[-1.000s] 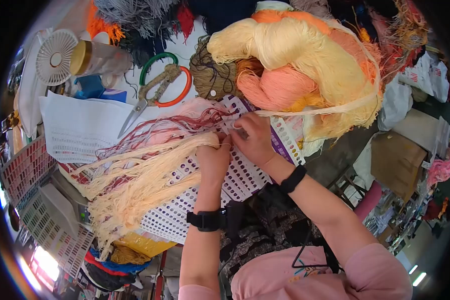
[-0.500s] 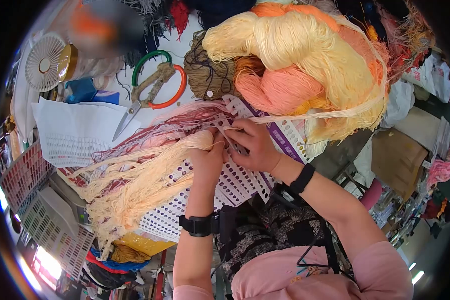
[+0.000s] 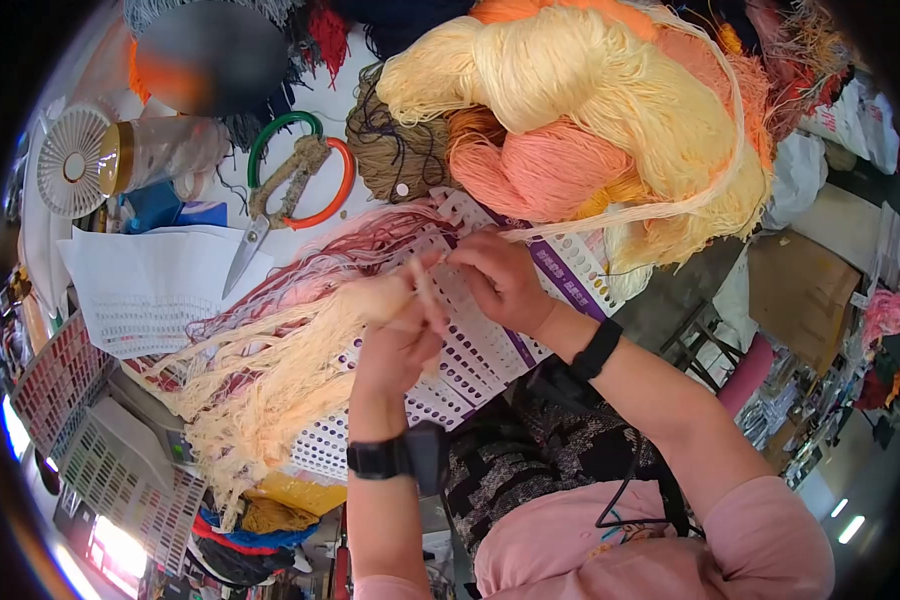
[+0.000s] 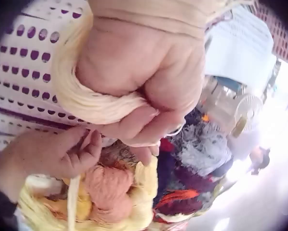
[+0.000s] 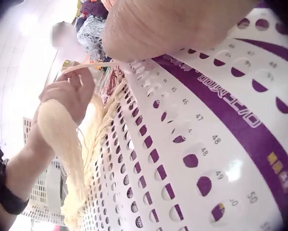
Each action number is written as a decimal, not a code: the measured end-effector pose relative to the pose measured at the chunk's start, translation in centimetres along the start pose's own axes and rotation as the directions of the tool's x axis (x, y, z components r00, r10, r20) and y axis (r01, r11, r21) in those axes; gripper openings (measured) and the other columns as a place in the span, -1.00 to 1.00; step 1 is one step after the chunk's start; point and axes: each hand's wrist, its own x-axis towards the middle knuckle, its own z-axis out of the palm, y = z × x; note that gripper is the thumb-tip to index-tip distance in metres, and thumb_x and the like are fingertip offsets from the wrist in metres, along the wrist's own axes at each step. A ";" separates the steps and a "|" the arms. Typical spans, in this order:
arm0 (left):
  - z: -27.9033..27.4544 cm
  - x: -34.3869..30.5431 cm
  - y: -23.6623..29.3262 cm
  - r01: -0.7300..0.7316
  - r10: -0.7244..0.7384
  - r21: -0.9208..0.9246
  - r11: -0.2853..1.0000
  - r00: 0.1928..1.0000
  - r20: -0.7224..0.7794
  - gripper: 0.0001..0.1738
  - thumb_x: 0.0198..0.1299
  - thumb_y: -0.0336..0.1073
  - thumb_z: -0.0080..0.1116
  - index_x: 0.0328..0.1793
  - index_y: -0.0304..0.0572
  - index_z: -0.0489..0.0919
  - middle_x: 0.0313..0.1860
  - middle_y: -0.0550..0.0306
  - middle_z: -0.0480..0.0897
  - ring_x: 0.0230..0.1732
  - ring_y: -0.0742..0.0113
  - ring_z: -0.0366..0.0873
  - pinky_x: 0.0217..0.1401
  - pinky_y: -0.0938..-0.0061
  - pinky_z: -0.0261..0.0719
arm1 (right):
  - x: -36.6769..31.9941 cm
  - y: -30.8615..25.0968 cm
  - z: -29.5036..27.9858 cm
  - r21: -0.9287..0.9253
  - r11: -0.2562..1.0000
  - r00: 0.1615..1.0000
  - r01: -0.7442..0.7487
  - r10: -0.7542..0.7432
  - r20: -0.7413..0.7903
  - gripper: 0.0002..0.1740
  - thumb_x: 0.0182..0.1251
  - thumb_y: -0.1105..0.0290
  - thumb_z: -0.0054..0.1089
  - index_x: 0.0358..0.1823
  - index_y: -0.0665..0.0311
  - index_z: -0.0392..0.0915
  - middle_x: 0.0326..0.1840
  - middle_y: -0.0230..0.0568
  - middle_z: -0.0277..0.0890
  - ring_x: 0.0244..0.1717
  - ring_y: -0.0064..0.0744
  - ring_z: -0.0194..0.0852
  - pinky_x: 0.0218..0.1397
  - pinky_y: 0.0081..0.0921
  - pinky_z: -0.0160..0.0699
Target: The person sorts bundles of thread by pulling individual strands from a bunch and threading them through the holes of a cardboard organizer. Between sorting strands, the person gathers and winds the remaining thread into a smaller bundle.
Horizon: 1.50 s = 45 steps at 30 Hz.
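My left hand (image 3: 395, 335) grips a thick bundle of cream yarn (image 4: 71, 91), its loose ends spread to the left over the white card. Facing it from the right, my right hand (image 3: 505, 283) has thumb and forefinger pinched together on a pale strand (image 4: 73, 202), which leads off to the big yellow skein (image 3: 560, 75). A thin length of yarn (image 5: 95, 65) runs taut from the left fingers toward the right hand. Under both hands lies the white card with rows of punched holes and purple bands (image 5: 221, 96). Maroon and pink threads (image 3: 320, 250) lie behind the bundle.
Scissors (image 3: 290, 180) with green and orange handles lie behind the threads, beside a printed paper sheet (image 3: 150, 285). Salmon yarn (image 3: 545, 170) and a brown skein (image 3: 395, 150) sit at the back. A fan (image 3: 73, 165) and a jar (image 3: 165, 155) stand far left.
The left hand has drawn back left and away from the right hand, stretching yarn between them. A blurred dark round shape has appeared at the upper left. The head view has shifted slightly.
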 end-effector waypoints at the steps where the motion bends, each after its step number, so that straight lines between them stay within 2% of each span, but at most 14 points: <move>1: 0.6 1.0 -0.1 0.043 -0.015 0.301 0.953 0.995 -0.094 -0.64 0.09 -0.42 -0.12 0.06 -0.28 0.28 -0.53 0.21 0.44 -0.76 0.64 0.21 -0.75 0.75 0.12 | 0.0 -0.1 0.0 -0.012 1.000 1.000 -0.012 0.012 -0.011 -0.71 -0.15 0.59 0.07 -0.27 0.25 0.44 -0.32 -0.18 0.31 -0.37 -0.22 0.35 -0.36 -0.44 0.37; 2: 1.0 1.7 -0.3 0.094 0.024 0.611 0.786 0.983 -0.182 -0.57 0.03 -0.43 -0.09 0.09 -0.33 0.27 -0.50 0.18 0.47 -0.72 0.58 0.31 -0.71 0.73 0.23 | 0.1 -0.1 0.0 -0.024 0.999 1.000 -0.024 0.023 -0.019 -0.69 -0.16 0.56 0.09 -0.27 0.23 0.44 -0.32 -0.19 0.31 -0.38 -0.23 0.34 -0.37 -0.44 0.36; 5: 0.3 0.5 0.4 0.006 0.196 0.631 0.776 0.948 -0.250 -0.66 0.03 -0.43 -0.07 -0.01 -0.34 0.35 -0.47 0.17 0.48 -0.68 0.55 0.35 -0.66 0.70 0.29 | 0.5 -1.4 0.3 -0.208 0.977 0.999 -0.044 0.043 -0.013 -0.66 -0.19 0.46 0.16 -0.25 0.16 0.46 -0.32 -0.25 0.28 -0.38 -0.28 0.33 -0.41 -0.48 0.34; 9: -6.8 -7.4 5.2 0.097 0.039 0.225 0.970 0.847 -0.530 -0.79 0.11 -0.22 -0.02 -0.27 -0.20 0.42 -0.66 0.31 0.40 -0.77 0.63 0.22 -0.76 0.78 0.15 | 0.3 -1.8 1.1 -0.349 0.930 0.993 -0.113 0.118 -0.007 -0.59 -0.24 0.30 0.22 -0.22 0.08 0.47 -0.32 -0.32 0.25 -0.32 -0.35 0.30 -0.34 -0.45 0.27; 12: -10.5 -14.4 9.7 -0.234 0.218 0.021 0.972 0.864 -0.453 -0.73 0.18 -0.33 -0.22 0.00 -0.22 0.29 -0.73 0.40 0.21 -0.79 0.69 0.08 -0.76 0.88 0.03 | 0.8 -2.3 0.7 -0.457 0.888 0.999 -0.051 0.052 -0.010 -0.59 -0.22 0.28 0.21 -0.20 0.06 0.46 -0.32 -0.32 0.25 -0.25 -0.35 0.27 -0.21 -0.37 0.16; 15: -10.1 -17.4 13.1 -0.627 0.285 -0.170 0.760 0.558 -0.779 -0.65 0.22 -0.36 -0.27 0.11 -0.38 0.21 -0.64 0.35 0.28 -0.75 0.73 0.12 -0.78 0.90 0.06 | 0.7 -2.5 0.8 -0.447 0.892 0.997 -0.069 0.074 -0.005 -0.59 -0.22 0.27 0.21 -0.20 0.05 0.45 -0.31 -0.32 0.25 -0.21 -0.34 0.23 -0.15 -0.36 0.07; 18: -8.7 -22.0 13.2 -0.638 0.570 0.217 0.739 0.420 -0.706 -0.66 0.24 -0.34 -0.27 0.06 -0.44 0.23 -0.69 0.37 0.27 -0.79 0.72 0.10 -0.81 0.85 0.00 | 1.3 -3.1 0.3 -0.418 0.903 0.989 -0.097 0.136 0.063 -0.58 -0.22 0.27 0.21 -0.19 0.06 0.44 -0.26 -0.27 0.26 -0.20 -0.29 0.25 -0.17 -0.35 0.11; 20: -6.3 -24.4 11.3 -0.613 0.574 0.055 0.788 0.700 -0.425 -0.66 0.22 -0.28 -0.22 0.01 -0.40 0.28 -0.74 0.41 0.23 -0.83 0.72 0.05 -0.83 0.83 -0.06 | 1.3 -3.4 0.0 -0.403 0.910 0.985 -0.099 0.147 0.089 -0.53 -0.21 0.30 0.23 -0.15 0.12 0.40 -0.23 -0.22 0.27 -0.17 -0.24 0.25 -0.15 -0.34 0.17; 26: 2.9 -25.7 2.0 -0.344 0.292 -0.114 0.932 0.898 -0.329 -0.60 0.18 -0.21 -0.16 0.01 -0.42 0.34 -0.25 -0.08 0.49 -0.34 0.21 0.48 -0.22 0.36 0.47 | 1.3 -10.4 -1.6 -0.098 0.974 0.951 -0.206 0.223 0.217 -0.74 -0.14 0.46 0.19 -0.35 0.29 0.40 -0.28 -0.27 0.28 -0.23 -0.40 0.29 -0.27 -0.55 0.32; 29: 5.7 -26.7 1.5 -0.425 0.370 -0.185 0.886 0.889 -0.271 -0.53 0.23 -0.13 -0.28 0.08 -0.41 0.28 0.06 -0.08 0.35 0.02 0.17 0.36 0.03 0.31 0.34 | 0.2 -20.2 -1.5 0.217 0.835 0.831 -0.506 0.404 0.383 -0.90 -0.04 0.48 0.15 -0.52 0.35 0.44 -0.50 -0.34 0.32 -0.48 -0.62 0.31 -0.42 -0.68 0.31; 35: 6.0 -32.5 0.5 -0.502 0.495 -0.164 0.849 0.865 -0.084 -0.43 0.21 -0.06 -0.27 0.18 -0.40 0.17 0.24 0.03 0.13 0.05 0.26 0.34 0.04 0.44 0.33 | -1.9 -35.1 1.4 0.452 0.403 0.585 -0.796 0.320 0.745 -0.91 0.07 0.49 0.06 -0.42 0.38 0.48 -0.57 -0.36 0.41 -0.65 -0.69 0.28 -0.62 -0.78 0.24; 40: 4.5 -37.1 0.0 -0.483 0.493 -0.506 0.715 0.861 -0.125 -0.46 0.19 -0.11 -0.17 0.15 -0.42 0.22 0.02 -0.01 0.39 -0.01 0.32 0.39 -0.07 0.47 0.41 | -3.1 -38.8 2.3 0.510 0.430 0.650 -0.745 0.296 0.700 -0.93 0.04 0.55 0.05 -0.45 0.40 0.49 -0.68 -0.35 0.39 -0.69 -0.70 0.26 -0.64 -0.78 0.21; 43: 4.2 -38.5 -0.8 -0.651 0.636 -0.128 0.748 0.759 -0.140 -0.59 0.17 -0.29 -0.11 0.09 -0.43 0.28 -0.04 -0.03 0.43 -0.08 0.34 0.44 -0.09 0.52 0.43 | -3.9 -40.7 3.0 0.517 0.491 0.684 -0.701 0.256 0.683 -0.93 0.04 0.58 0.02 -0.49 0.40 0.50 -0.67 -0.35 0.39 -0.69 -0.71 0.25 -0.64 -0.78 0.21; 45: 4.2 -39.5 -0.6 -0.640 0.612 -0.234 0.732 0.768 -0.187 -0.69 0.14 -0.43 -0.10 0.01 -0.45 0.34 -0.09 -0.04 0.46 -0.13 0.31 0.46 -0.12 0.50 0.46 | -4.4 -42.0 3.4 0.536 0.516 0.713 -0.668 0.239 0.659 -0.92 0.04 0.59 0.00 -0.49 0.41 0.49 -0.67 -0.36 0.39 -0.69 -0.71 0.24 -0.62 -0.78 0.22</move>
